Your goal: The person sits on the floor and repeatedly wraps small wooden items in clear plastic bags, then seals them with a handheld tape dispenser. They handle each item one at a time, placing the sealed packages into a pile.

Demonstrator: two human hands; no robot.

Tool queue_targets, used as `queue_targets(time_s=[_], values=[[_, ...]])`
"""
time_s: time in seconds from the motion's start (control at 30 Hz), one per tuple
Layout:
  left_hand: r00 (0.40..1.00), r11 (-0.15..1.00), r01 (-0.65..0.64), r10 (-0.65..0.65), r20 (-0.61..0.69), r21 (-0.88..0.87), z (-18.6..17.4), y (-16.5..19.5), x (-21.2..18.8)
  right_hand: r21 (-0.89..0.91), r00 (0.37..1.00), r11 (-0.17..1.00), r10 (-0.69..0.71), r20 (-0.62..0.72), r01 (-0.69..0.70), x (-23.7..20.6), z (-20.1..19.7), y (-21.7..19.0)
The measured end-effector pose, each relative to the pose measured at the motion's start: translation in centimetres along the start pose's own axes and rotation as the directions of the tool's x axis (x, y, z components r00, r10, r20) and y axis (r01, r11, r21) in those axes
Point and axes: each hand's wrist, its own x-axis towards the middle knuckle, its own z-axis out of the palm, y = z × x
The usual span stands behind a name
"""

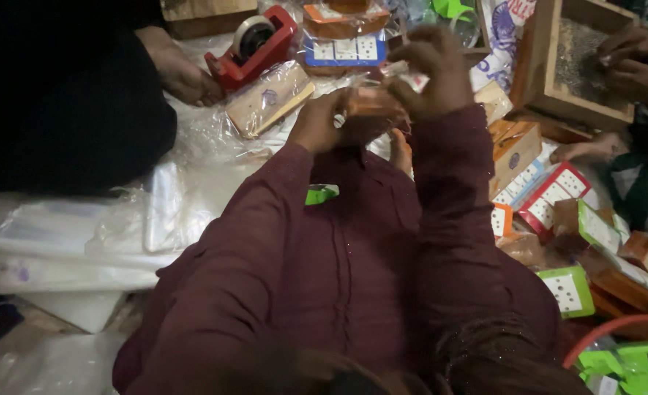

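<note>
Spread underneath as a work surface, crinkled clear plastic sheeting (192, 183), then a red tape dispenser (254, 44) parked within reach, and, raised at chest height for handling, a small brown wrapped block (368, 102) pinched between left hand (320, 121) and curled right hand (430, 69).

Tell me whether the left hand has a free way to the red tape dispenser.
Probably not at once: the left hand is gripping the small wrapped brown packet together with the right hand. The red tape dispenser sits beyond, with another person's hand right beside it.
</note>
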Motion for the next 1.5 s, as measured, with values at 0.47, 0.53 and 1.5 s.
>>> queue_targets(time_s=[0.47,0.53,1.5], values=[[0.949,0.949,0.113,-0.190,-0.251,-0.293,1.2,-0.8,-0.4,0.801,0.683,0.155,0.628,0.372,-0.578,-4.7,6.9,9.3],[0.933,0.954,0.053,-0.153,-0.326,-0.295,1.7,-0.2,-0.8,0.836,0.782,0.224,0.531,0.327,-0.501,-5.4,9.4,9.8],[0.964,0.789,-0.010,-0.155,-0.215,-0.614,1.9,1.3,1.5,0.892,0.914,0.324,0.357,0.193,-0.315,-5.5,10.2,6.7]])
